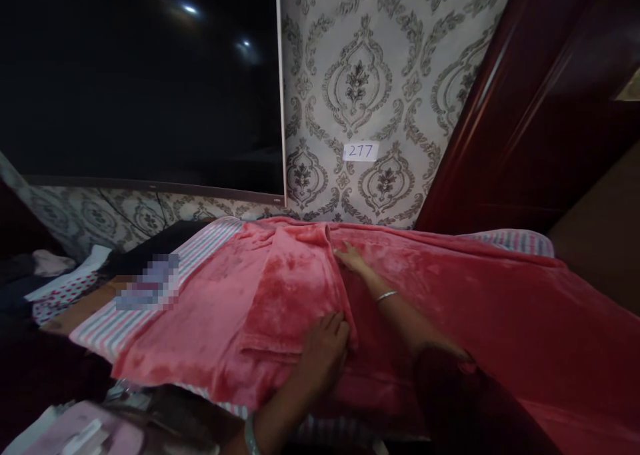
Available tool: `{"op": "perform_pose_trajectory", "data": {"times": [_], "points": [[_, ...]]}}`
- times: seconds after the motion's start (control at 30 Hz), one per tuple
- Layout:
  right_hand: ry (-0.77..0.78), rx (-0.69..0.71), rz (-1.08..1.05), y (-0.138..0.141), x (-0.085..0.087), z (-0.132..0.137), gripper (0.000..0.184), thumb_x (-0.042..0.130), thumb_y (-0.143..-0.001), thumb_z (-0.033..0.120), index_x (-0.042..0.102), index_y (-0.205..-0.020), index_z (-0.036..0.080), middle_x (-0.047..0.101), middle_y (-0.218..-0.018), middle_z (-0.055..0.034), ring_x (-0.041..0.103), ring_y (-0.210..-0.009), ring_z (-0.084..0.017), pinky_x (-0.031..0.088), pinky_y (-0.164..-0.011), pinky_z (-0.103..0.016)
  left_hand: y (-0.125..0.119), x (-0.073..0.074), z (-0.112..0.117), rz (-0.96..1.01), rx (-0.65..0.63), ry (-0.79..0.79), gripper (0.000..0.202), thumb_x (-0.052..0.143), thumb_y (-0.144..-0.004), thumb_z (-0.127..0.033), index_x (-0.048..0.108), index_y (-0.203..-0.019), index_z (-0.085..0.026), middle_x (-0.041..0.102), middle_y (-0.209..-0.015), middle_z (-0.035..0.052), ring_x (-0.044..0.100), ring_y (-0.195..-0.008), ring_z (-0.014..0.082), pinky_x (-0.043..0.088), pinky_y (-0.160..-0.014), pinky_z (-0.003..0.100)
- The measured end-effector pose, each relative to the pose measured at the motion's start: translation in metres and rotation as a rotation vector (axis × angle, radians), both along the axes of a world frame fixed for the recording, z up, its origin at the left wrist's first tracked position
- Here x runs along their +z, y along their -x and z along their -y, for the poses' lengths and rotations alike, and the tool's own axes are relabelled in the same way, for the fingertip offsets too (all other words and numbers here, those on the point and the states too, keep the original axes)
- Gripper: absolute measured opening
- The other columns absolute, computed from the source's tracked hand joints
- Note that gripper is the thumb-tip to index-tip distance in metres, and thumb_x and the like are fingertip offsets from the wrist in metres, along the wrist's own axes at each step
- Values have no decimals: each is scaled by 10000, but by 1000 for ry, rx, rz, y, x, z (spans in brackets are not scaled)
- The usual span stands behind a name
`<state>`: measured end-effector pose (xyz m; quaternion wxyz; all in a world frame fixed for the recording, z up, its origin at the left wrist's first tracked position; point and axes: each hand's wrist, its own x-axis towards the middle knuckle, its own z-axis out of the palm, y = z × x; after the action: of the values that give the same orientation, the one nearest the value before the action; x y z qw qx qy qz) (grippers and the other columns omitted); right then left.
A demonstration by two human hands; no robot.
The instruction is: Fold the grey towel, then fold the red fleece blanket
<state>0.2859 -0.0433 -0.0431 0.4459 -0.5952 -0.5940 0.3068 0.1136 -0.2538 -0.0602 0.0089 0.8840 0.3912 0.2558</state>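
Note:
A folded piece of red plush cloth lies on a wide red plush blanket spread across the surface. At the cloth's near right corner is my left hand, its fingers curled together over the edge. Farther back, my right hand rests along the right edge of the same cloth, fingers stretched out and partly spread. Both palms are hidden from view. Under the blanket, a striped sheet shows at the left and along the near side.
A large dark television hangs above the left end. Behind are patterned wallpaper with a paper label reading 277 and a dark red wooden door. Dotted fabric lies at left; a pink item sits at the lower left.

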Motion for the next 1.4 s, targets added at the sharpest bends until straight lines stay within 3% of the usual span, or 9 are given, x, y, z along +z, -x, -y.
{"op": "perform_pose_trajectory", "data": {"times": [0.1, 0.27, 0.47, 0.53, 0.67, 0.77, 1.0, 1.27, 1.4], "points": [[34, -37, -10, 24, 7, -16, 670, 722, -804, 295, 515, -1429, 173, 622, -1390, -144, 585, -1286, -284, 468, -1093, -444, 0, -6, -2, 28, -6, -17, 323, 512, -783, -33, 641, -1040, -180, 684, -1228, 137, 640, -1121, 257, 533, -974, 421], [42, -58, -62, 49, 23, -36, 709, 623, -767, 78, 487, -1462, 116, 644, -1366, -155, 647, -1206, -266, 517, -1044, -389, 3, -2, -4, 91, -20, -61, 309, 505, -797, -37, 645, -1033, -179, 693, -1236, 148, 659, -1111, 260, 551, -963, 426], [-178, -107, -51, -6, 36, -33, 723, 496, -751, 28, 525, -1460, 165, 581, -1472, -65, 546, -1343, -198, 399, -1166, -344, -17, 12, -7, 190, -102, -173, 352, 478, -845, -64, 625, -1148, -166, 676, -1275, 166, 628, -1178, 274, 532, -1005, 446], [-201, -164, 1, -35, 26, -19, 717, 496, -736, 26, 555, -1438, 159, 599, -1452, -67, 552, -1340, -210, 384, -1179, -367, -34, 3, -5, 125, -139, -168, 298, 513, -860, -99, 636, -1124, -165, 681, -1264, 167, 634, -1155, 276, 535, -991, 437], [-15, -274, 40, -70, -4, 7, 701, 534, -765, 67, 539, -1457, 183, 626, -1418, -76, 606, -1277, -235, 435, -1140, -407, -61, -33, 1, -13, -119, -213, 190, 572, -867, -137, 670, -1028, -161, 720, -1161, 160, 660, -1083, 284, 539, -967, 440], [4, -258, 22, -73, -15, 13, 715, 577, -814, 137, 463, -1517, 194, 596, -1454, -82, 601, -1285, -234, 438, -1137, -413, -63, -43, 5, -31, -107, -211, 232, 578, -857, -119, 673, -1063, -164, 706, -1215, 164, 639, -1153, 285, 509, -1023, 450], [-89, -173, -71, -69, 6, 0, 651, 521, -804, 63, 544, -1448, 149, 587, -1463, -91, 547, -1349, -196, 392, -1171, -375, -64, -11, 10, 16, -101, -84, 349, 506, -849, -82, 649, -1150, -188, 676, -1292, 153, 629, -1187, 278, 526, -1021, 465], [68, -227, -34, -80, 3, 16, 730, 674, -771, 128, 485, -1475, 94, 613, -1409, -177, 620, -1251, -285, 449, -1114, -436, -95, -37, 16, -84, -21, -163, 213, 581, -881, -95, 658, -1073, -150, 707, -1225, 156, 651, -1173, 287, 518, -1021, 466], [10, -179, 33, -82, -4, 44, 774, 701, -759, 181, 465, -1495, 142, 588, -1445, -140, 578, -1299, -299, 414, -1148, -452, -90, -25, 19, -84, -44, -126, 216, 564, -907, -98, 648, -1099, -151, 683, -1254, 158, 619, -1206, 286, 487, -1041, 470]]}}
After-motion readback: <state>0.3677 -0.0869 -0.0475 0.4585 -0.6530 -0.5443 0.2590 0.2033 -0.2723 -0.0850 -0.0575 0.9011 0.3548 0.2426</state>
